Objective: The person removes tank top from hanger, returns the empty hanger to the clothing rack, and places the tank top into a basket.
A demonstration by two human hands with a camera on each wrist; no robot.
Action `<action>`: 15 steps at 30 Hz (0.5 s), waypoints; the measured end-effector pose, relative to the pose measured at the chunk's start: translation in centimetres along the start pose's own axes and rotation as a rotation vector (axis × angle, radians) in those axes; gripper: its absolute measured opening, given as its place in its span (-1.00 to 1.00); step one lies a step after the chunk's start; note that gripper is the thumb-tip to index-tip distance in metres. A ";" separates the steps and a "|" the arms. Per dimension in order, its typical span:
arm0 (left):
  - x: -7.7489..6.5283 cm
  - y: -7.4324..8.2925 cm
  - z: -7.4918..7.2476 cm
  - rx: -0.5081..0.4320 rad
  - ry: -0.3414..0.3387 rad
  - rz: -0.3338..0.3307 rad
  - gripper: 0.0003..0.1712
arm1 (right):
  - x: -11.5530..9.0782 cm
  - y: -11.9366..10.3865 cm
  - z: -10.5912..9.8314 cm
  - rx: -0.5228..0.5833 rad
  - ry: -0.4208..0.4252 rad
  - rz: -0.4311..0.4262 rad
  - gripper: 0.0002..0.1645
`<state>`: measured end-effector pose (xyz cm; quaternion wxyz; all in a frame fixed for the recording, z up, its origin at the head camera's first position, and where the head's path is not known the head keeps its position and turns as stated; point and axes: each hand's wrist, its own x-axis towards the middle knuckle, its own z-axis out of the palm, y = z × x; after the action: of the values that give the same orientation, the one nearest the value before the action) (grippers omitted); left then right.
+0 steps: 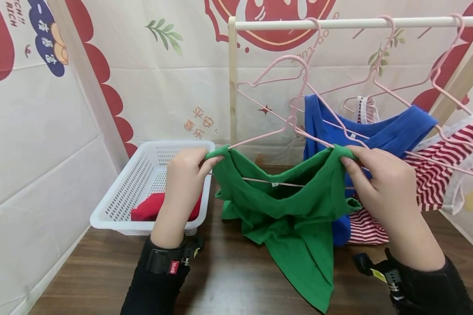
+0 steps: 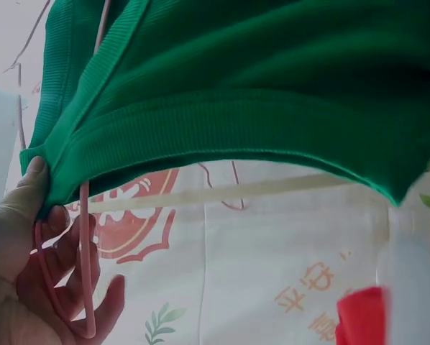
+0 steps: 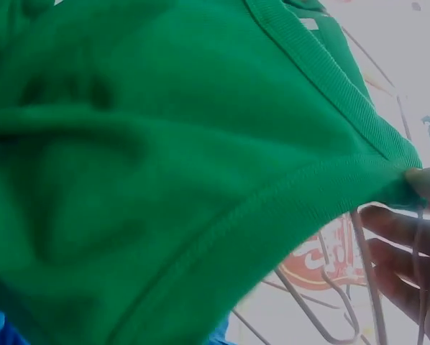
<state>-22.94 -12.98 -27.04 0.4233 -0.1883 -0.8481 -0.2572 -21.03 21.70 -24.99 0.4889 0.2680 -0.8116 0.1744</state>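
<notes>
A green sleeveless top [image 1: 276,205] is stretched out on a pink hanger [image 1: 260,136], held up between my two hands. My left hand [image 1: 187,175] pinches the strap on the left side, thumb over the ribbed edge. In the left wrist view, the end of the hanger [image 2: 87,266] sticks out below the armhole among the fingers. My right hand [image 1: 382,179] pinches the other strap between thumb and fingers. The hanger's curved hook shows above the neckline, in front of the rack and lower than its bar. The top's lower part droops toward the table.
A white rack bar [image 1: 268,25] carries several pink hangers. On them hang a blue sleeveless top [image 1: 378,127] and a red-and-white striped garment [image 1: 437,183]. On the left, a white plastic basket [image 1: 110,205] holds a red cloth [image 1: 150,206]. The table [image 1: 228,275] is dark wood.
</notes>
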 end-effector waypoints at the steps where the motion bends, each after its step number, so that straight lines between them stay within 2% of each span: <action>1: 0.0 0.1 0.2 0.003 0.001 0.008 -0.56 | 0.0 -0.1 0.1 0.004 -0.008 0.011 -0.62; 4: 0.1 0.4 0.9 0.025 0.003 0.034 -0.55 | -0.1 -0.2 0.4 0.021 -0.039 0.039 -0.71; 8: 0.2 0.9 1.7 0.063 0.008 0.071 -0.53 | -0.1 -0.4 0.8 0.051 -0.076 0.078 -0.70; 15: 0.5 1.7 2.5 0.057 -0.017 0.072 -0.49 | 0.0 -1.0 1.3 0.113 -0.059 0.140 -0.71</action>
<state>-23.84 -10.13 -27.43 0.4304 -0.2086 -0.8513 -0.2158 -21.33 20.22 -25.59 0.4357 0.2429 -0.8312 0.2454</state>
